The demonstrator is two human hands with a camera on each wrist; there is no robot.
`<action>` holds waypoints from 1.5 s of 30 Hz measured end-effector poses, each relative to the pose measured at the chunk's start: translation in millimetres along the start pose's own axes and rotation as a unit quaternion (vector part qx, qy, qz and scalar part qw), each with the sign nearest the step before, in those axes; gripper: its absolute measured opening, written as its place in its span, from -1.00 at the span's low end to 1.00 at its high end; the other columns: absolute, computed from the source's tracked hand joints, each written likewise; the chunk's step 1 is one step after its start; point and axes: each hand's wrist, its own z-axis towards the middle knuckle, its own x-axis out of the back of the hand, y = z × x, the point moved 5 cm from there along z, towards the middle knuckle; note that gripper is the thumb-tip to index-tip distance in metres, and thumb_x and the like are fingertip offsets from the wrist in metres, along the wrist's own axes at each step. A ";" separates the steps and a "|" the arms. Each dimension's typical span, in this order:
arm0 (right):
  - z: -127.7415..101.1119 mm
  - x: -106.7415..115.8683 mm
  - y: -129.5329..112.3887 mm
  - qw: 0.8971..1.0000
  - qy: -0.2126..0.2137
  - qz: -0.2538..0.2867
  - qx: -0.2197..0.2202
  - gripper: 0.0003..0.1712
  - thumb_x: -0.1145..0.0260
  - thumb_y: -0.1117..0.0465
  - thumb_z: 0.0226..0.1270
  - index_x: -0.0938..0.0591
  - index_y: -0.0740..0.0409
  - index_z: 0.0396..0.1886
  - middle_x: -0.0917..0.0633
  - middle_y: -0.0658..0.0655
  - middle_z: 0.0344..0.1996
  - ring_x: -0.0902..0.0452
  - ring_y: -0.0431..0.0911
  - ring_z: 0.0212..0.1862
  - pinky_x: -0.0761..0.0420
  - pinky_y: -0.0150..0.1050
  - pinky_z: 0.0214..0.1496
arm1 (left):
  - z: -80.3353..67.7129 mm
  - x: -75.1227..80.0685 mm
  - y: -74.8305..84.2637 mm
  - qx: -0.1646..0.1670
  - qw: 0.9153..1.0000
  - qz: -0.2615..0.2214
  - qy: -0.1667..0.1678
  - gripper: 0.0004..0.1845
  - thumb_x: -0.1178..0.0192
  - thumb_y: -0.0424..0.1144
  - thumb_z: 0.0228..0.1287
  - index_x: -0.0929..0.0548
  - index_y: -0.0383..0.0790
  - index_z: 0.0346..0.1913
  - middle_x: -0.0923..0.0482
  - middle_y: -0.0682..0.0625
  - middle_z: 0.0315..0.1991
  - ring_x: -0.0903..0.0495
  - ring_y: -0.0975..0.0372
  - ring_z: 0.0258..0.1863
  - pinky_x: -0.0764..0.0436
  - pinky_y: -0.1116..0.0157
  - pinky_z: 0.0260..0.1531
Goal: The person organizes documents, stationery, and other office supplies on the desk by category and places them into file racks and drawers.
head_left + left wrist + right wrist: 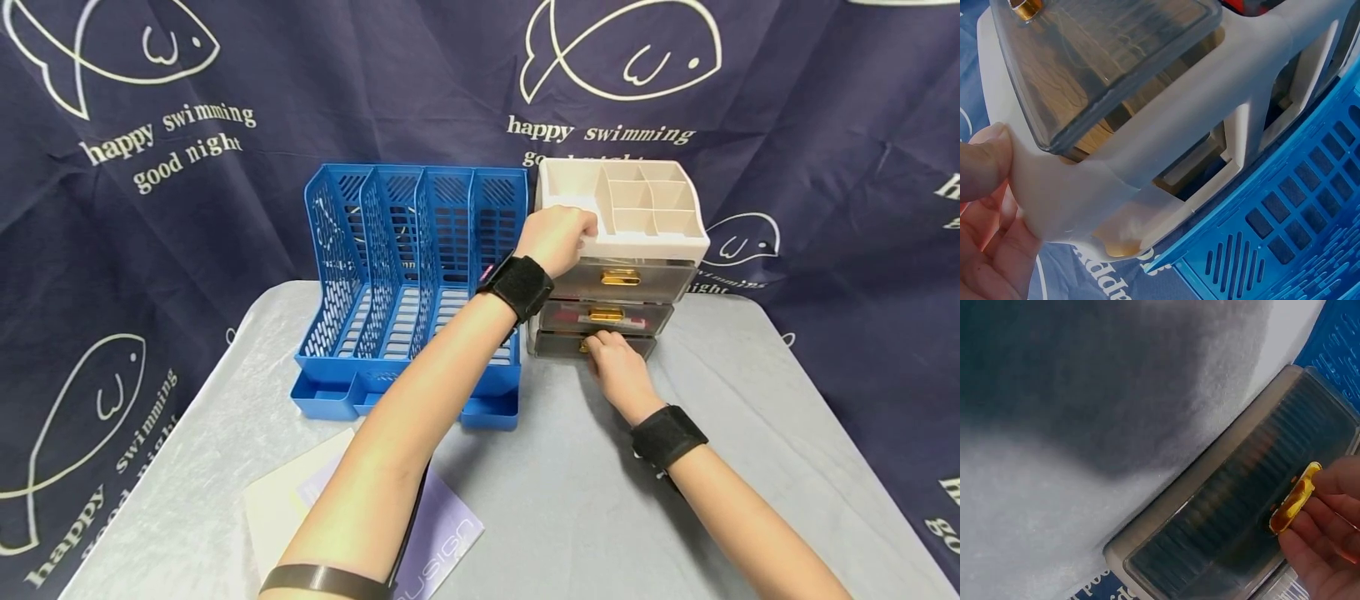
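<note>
backdrop cloth: "happy swimming good night", repeated | purple booklet: "...USIGN", partly hidden

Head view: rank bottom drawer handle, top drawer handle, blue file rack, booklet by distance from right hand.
1. Bottom drawer handle: pinched by the right hand.
2. Top drawer handle: straight above, two drawers up.
3. Blue file rack: to the left.
4. Booklet: near table edge, under the left forearm.
</note>
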 end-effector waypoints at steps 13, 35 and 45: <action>-10.0 31.0 -17.3 0.991 0.003 0.121 -0.052 -0.80 -0.35 0.40 0.06 -0.65 0.29 -0.24 -0.67 0.21 -0.32 -0.60 0.08 -0.23 -0.56 -0.02 -0.19 | 0.1 -1.1 0.4 0.001 1.000 0.001 -0.003 -0.75 -0.13 -0.33 0.26 -0.67 0.03 -0.08 -0.65 0.14 -0.08 -0.59 0.29 -0.10 -0.55 0.29 -0.11; -55.7 49.9 -67.8 0.974 0.014 0.226 0.023 -0.79 -0.42 0.40 -0.06 -0.68 0.19 -0.34 -0.69 0.02 -0.38 -0.63 -0.14 -0.31 -0.61 -0.24 -0.23 | 1.5 0.4 -1.2 0.000 1.000 -0.009 0.007 -0.75 -0.13 -0.36 0.24 -0.68 0.01 -0.12 -0.66 0.13 -0.11 -0.59 0.28 -0.12 -0.55 0.27 -0.12; -81.9 48.7 -90.0 0.966 -0.005 0.250 0.058 -0.73 -0.44 0.42 -0.11 -0.67 0.12 -0.33 -0.69 -0.05 -0.35 -0.62 -0.19 -0.28 -0.53 -0.47 -0.15 | 1.9 -1.6 -1.8 0.001 1.000 -0.012 0.006 -0.75 -0.12 -0.37 0.23 -0.68 0.01 -0.13 -0.66 0.13 -0.11 -0.59 0.28 -0.12 -0.55 0.27 -0.12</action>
